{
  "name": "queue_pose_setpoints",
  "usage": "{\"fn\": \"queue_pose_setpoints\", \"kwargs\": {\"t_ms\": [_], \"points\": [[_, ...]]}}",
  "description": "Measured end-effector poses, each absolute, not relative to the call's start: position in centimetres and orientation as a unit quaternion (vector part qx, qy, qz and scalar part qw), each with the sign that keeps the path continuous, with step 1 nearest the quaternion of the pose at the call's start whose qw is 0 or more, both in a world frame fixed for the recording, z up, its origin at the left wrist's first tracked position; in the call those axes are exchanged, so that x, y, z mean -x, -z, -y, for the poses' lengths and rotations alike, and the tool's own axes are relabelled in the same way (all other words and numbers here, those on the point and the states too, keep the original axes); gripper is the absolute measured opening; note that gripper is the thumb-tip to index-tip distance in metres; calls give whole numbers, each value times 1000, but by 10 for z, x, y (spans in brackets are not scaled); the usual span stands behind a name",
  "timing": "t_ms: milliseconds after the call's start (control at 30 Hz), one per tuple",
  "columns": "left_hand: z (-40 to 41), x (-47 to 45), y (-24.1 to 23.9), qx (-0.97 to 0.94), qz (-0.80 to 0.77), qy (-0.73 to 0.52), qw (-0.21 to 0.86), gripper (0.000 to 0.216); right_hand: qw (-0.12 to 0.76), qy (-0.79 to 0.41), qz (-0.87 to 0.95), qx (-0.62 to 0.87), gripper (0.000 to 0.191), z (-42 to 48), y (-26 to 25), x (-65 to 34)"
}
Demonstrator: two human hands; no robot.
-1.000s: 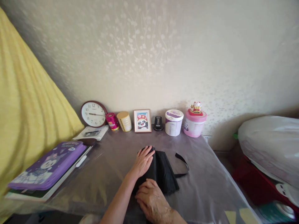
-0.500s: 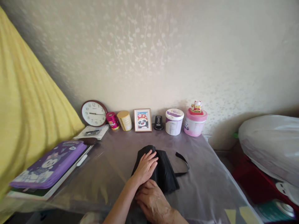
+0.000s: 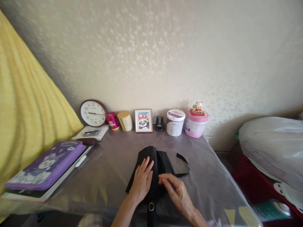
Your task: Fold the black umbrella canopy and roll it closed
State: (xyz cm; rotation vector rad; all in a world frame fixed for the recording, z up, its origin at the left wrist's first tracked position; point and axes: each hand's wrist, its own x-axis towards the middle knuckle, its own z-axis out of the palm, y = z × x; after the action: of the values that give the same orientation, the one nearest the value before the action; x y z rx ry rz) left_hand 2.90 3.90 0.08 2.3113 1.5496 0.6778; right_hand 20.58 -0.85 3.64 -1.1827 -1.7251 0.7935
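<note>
A folded black umbrella (image 3: pixel 151 157) lies on the table, its loose canopy spread around the shaft and its handle (image 3: pixel 151 211) with a round silver-ringed button pointing towards me. My left hand (image 3: pixel 142 181) rests flat on the canopy, fingers stretched out. At the right side of the canopy is my right hand (image 3: pixel 177 190), its fingertips drawn together against the black fabric in a pinch; how much cloth is between them is hidden. The black strap (image 3: pixel 186 162) curls out on the right.
Along the wall stand a clock (image 3: pixel 93 113), tins, a framed panda picture (image 3: pixel 143 120), a black stand (image 3: pixel 159 123) and two lidded tubs, one topped by a cat figurine (image 3: pixel 198 108). A purple case (image 3: pixel 46 165) lies left, beside a yellow curtain (image 3: pixel 28 94). Bags sit right.
My right hand has moved from the handle end up to the canopy's right side, uncovering the handle. My left hand has slid slightly towards me, still flat on the fabric.
</note>
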Motion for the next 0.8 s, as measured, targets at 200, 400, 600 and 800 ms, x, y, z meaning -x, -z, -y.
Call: {"fn": "queue_pose_setpoints", "kwargs": {"t_ms": [200, 400, 600, 800], "points": [[-10, -37, -5, -787, -561, -217, 135, 48, 386, -164, 755, 504, 29, -43, -3, -230], [2, -41, -1, -769, -573, -238, 153, 64, 275, -120, 820, 488, 28, -28, 5, -233], [0, -40, 6, -753, -567, -279, 183, 59, 286, -116, 815, 491, 30, -22, -8, -230], [3, -40, 8, -747, -572, -283, 186, 57, 225, -185, 856, 426, 35, -7, -19, -225]]}}
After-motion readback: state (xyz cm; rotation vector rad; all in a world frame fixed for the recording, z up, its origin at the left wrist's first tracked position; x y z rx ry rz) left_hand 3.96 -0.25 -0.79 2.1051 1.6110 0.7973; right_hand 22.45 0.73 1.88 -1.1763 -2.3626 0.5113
